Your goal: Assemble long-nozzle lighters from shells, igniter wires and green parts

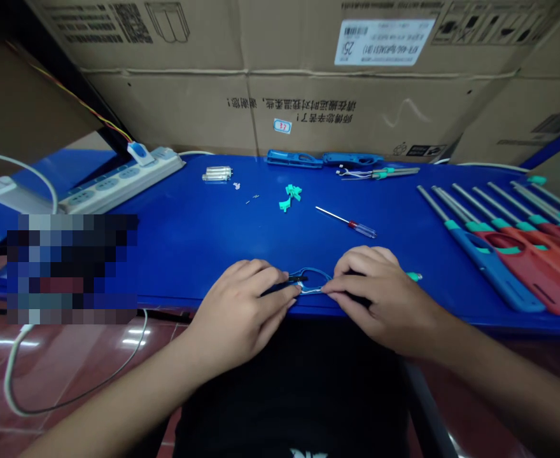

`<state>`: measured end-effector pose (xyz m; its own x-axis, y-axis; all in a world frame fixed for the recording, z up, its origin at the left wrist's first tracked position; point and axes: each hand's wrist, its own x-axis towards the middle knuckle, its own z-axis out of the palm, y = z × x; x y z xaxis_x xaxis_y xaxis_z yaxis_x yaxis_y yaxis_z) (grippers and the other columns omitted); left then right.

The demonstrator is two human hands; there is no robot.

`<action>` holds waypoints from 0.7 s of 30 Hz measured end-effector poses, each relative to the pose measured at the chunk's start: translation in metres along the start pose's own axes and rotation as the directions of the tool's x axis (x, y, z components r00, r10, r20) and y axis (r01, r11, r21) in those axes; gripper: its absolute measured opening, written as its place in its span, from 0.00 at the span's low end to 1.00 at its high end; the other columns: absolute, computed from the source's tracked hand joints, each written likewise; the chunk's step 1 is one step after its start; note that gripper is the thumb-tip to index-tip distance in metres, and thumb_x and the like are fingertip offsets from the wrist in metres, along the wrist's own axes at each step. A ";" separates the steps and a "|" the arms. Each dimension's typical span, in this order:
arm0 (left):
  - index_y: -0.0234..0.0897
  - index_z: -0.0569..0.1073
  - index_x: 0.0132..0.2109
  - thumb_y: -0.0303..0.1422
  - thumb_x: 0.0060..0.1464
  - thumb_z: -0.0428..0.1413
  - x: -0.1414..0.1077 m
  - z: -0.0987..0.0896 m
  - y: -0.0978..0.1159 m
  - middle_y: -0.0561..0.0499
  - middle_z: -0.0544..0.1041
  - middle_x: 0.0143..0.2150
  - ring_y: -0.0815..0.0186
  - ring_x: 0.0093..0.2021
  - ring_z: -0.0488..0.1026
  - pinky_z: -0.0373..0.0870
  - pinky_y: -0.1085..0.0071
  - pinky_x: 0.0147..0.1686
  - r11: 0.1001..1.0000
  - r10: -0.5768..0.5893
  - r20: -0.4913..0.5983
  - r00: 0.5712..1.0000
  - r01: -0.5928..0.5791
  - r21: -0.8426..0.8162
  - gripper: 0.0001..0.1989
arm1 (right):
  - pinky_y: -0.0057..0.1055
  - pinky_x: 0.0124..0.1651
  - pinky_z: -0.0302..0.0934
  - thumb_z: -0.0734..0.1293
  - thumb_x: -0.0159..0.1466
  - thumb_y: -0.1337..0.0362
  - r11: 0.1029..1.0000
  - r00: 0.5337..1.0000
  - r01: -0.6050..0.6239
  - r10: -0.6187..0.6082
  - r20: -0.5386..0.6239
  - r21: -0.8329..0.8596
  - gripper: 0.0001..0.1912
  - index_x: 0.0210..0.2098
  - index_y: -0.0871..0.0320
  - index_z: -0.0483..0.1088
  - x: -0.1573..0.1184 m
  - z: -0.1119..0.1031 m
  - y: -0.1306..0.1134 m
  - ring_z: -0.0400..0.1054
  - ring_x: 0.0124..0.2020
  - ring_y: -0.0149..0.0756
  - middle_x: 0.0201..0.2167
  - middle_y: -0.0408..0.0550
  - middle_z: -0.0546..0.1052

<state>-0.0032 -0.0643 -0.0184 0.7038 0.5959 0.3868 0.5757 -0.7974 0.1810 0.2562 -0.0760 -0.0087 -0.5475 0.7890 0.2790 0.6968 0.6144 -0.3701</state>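
Observation:
My left hand (249, 308) and my right hand (385, 302) work together at the table's front edge, over a blue lighter casing (319, 272) with a looped opening. Left thumb and fingertips are closed on its left end, beside a small black part (298, 278) and thin white wires (312, 291). Right thumb and forefinger pinch the casing's right side. Past the right hand shows a green-tipped end (414, 277). Fingers cover most of the casing, so its inside is largely hidden. Beyond the hands lies a screwdriver (351, 224) with a clear red-collared handle.
Green plastic pieces (289, 197), clear cylinders (217, 173), blue casing halves (294, 159) and a wired metal tube (394, 172) lie farther back. Several red and blue long-nosed lighters (513, 254) line the right. A power strip (122, 181) stands left; cardboard boxes (189, 95) wall the back.

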 end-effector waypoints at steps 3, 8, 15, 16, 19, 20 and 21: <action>0.42 0.79 0.50 0.31 0.65 0.54 0.000 0.002 -0.007 0.48 0.78 0.45 0.60 0.44 0.72 0.66 0.61 0.42 0.999 -0.005 -0.003 1.000 0.005 -0.052 0.12 | 0.39 0.51 0.60 0.66 0.67 0.63 0.993 0.993 0.093 -0.098 0.063 0.066 0.09 0.45 0.51 0.78 0.025 -0.020 0.013 0.70 0.44 0.36 0.41 0.45 0.79; 0.43 0.80 0.49 0.31 0.64 0.54 0.012 -0.001 -0.019 0.47 0.78 0.44 0.60 0.43 0.72 0.67 0.60 0.42 0.999 -0.026 0.016 1.000 0.027 -0.024 0.12 | 0.42 0.54 0.63 0.62 0.67 0.65 0.966 0.999 0.040 -0.041 0.003 -0.256 0.16 0.51 0.57 0.77 0.107 -0.040 0.053 0.71 0.51 0.45 0.48 0.51 0.80; 0.42 0.81 0.49 0.29 0.63 0.54 0.013 0.000 -0.022 0.45 0.77 0.44 0.61 0.44 0.72 0.69 0.61 0.43 0.996 -0.048 0.004 0.999 0.048 -0.081 0.13 | 0.40 0.51 0.65 0.64 0.65 0.65 0.923 0.984 0.095 -0.030 0.177 -0.372 0.20 0.55 0.56 0.76 0.185 -0.009 0.079 0.72 0.52 0.47 0.54 0.55 0.78; 0.42 0.81 0.49 0.29 0.63 0.54 0.013 0.000 -0.022 0.45 0.77 0.45 0.61 0.44 0.72 0.69 0.61 0.43 0.995 -0.047 0.005 0.999 0.048 -0.088 0.13 | 0.41 0.50 0.65 0.66 0.63 0.67 0.915 0.979 0.117 -0.040 0.202 -0.386 0.19 0.53 0.56 0.78 0.189 -0.006 0.078 0.72 0.51 0.49 0.52 0.55 0.79; 0.41 0.81 0.50 0.30 0.63 0.54 0.012 0.000 -0.022 0.45 0.77 0.45 0.61 0.44 0.71 0.68 0.61 0.44 0.994 -0.051 0.006 0.999 0.052 -0.096 0.13 | 0.43 0.47 0.66 0.67 0.60 0.70 0.911 0.977 0.107 -0.021 0.213 -0.398 0.17 0.47 0.58 0.81 0.196 -0.004 0.077 0.74 0.47 0.51 0.46 0.56 0.81; 0.41 0.80 0.50 0.30 0.64 0.54 0.012 0.000 -0.022 0.45 0.77 0.45 0.61 0.44 0.71 0.68 0.61 0.44 0.994 -0.053 0.009 0.999 0.054 -0.096 0.13 | 0.43 0.46 0.66 0.66 0.61 0.69 0.909 0.979 0.097 -0.015 0.203 -0.404 0.17 0.47 0.59 0.80 0.196 -0.006 0.077 0.74 0.47 0.52 0.46 0.57 0.81; 0.41 0.80 0.50 0.30 0.64 0.54 0.012 0.000 -0.022 0.45 0.77 0.45 0.61 0.44 0.71 0.68 0.61 0.44 0.994 -0.056 0.012 0.998 0.057 -0.096 0.13 | 0.43 0.47 0.66 0.66 0.62 0.69 0.911 0.983 0.087 -0.013 0.183 -0.404 0.17 0.48 0.60 0.80 0.194 -0.008 0.077 0.74 0.46 0.51 0.46 0.57 0.81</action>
<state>-0.0077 -0.0395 -0.0177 0.6757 0.6405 0.3650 0.5722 -0.7678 0.2882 0.2077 0.1242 0.0243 -0.6321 0.7660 0.1174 0.7739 0.6317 0.0452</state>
